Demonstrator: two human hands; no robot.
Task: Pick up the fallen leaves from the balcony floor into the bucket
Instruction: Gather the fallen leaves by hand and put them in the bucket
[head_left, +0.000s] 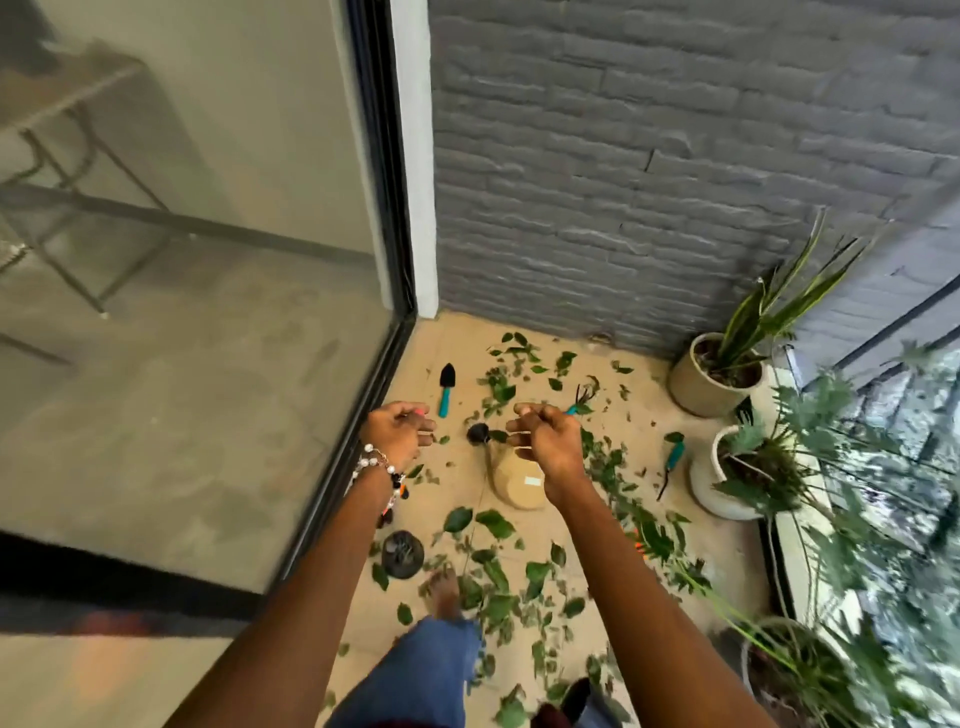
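Green fallen leaves (498, 525) lie scattered over the tan balcony floor (644, 415), thickest in the middle and near my foot (445, 592). A beige bucket (519, 491) with a white label stands on the floor, partly hidden under my right wrist. My left hand (400, 428), with a bead bracelet on its wrist, is held out above the floor by the glass door, its fingers loosely curled and holding nothing. My right hand (540, 434) hovers above the bucket with its fingers curled in; I see nothing held in it.
A teal-handled trowel (445, 389), a hand rake (581, 397) and pruners (672, 460) lie among the leaves. A small black pot (402, 553) sits near the sliding glass door (208, 312). Potted plants (722, 374) line the right edge. A grey brick wall (649, 182) closes the far side.
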